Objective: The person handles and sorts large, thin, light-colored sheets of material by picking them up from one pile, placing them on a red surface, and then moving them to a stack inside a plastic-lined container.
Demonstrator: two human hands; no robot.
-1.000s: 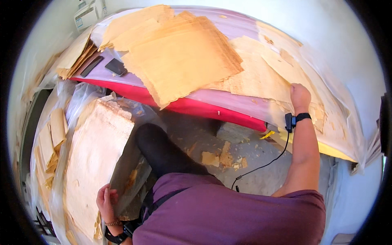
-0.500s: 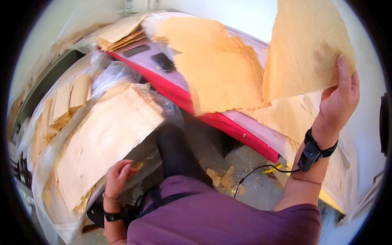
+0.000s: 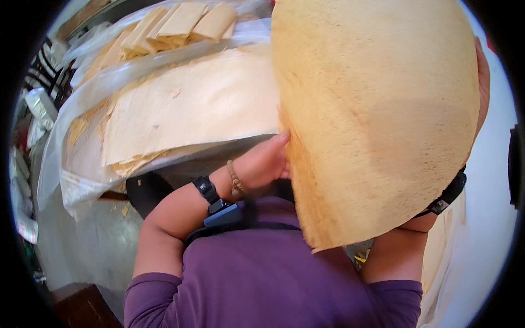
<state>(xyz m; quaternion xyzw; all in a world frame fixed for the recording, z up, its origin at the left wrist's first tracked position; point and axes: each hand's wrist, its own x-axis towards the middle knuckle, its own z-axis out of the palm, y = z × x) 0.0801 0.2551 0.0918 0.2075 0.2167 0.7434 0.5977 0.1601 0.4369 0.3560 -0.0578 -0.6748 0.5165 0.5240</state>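
A large, thin, tan sheet [image 3: 377, 120] with a ragged edge and a curved surface hangs in front of me, filling the upper right. My left hand [image 3: 265, 164] pinches its left edge, the thumb in front and the fingers partly behind. Along the opposite edge is my right hand [image 3: 483, 82], mostly hidden by the sheet; a strip of it shows wrapped against the rim. Left of the held sheet lies a stack of paler sheets [image 3: 191, 104] with crumbling edges, resting on clear plastic.
Several folded tan bundles [image 3: 180, 24] lie beyond the pale stack. Clear plastic wrap [image 3: 57, 169] drapes over the left side. More pale sheets [image 3: 445, 262] show beside my right arm. At the lower left a dark brown box-like object [image 3: 87, 306] stands on the grey floor.
My view has turned left. The sheet, earlier held up by my right hand alone, is now closer to my body, and my left hand has come up and taken its left edge.
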